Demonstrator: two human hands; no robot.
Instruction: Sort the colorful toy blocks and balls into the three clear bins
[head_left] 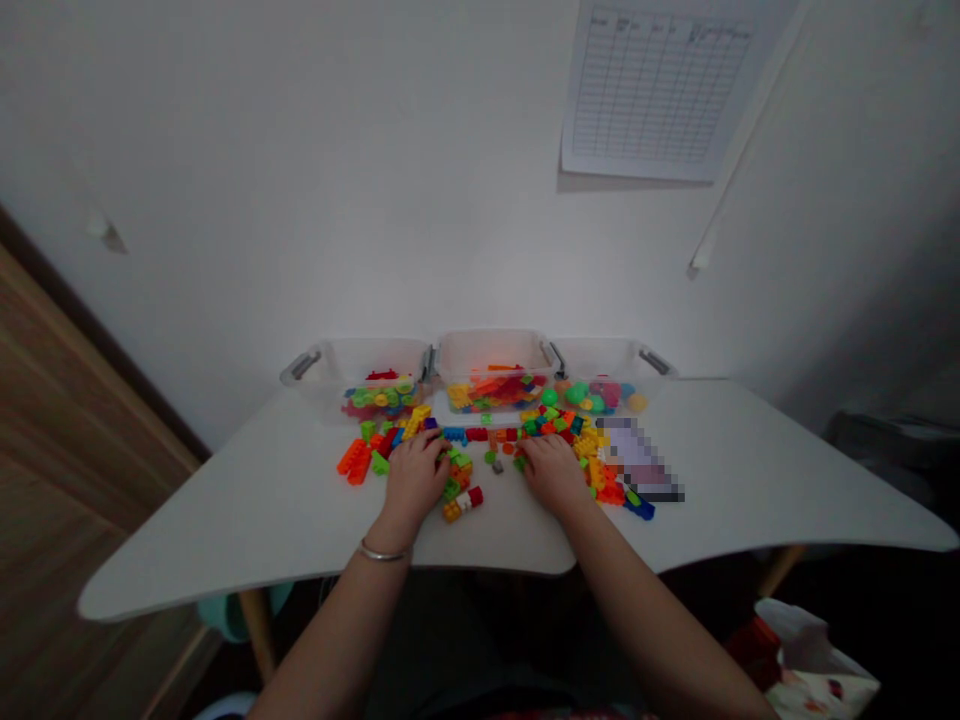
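Observation:
My left hand (418,472) lies palm down over toy building bricks left of the middle, its fingers stretched out and touching the pile. Beside its fingertips is a cluster of green and orange bricks (459,470). Just nearer to me lies a short joined piece of yellow, white and red bricks (463,504). My right hand (555,474) also rests palm down, fingers extended at the edge of the right-hand brick pile (592,450). What lies beneath both palms is hidden. Between the hands sit a row of red bricks (478,435) and a small grey piece (497,467).
Three clear plastic bins stand against the wall: the left bin (375,352) and middle bin (495,350) hold bricks, the right bin (607,355) holds coloured balls. Orange bricks (355,462) lie far left. A pixelated flat object (637,455) lies right on the white table (750,480).

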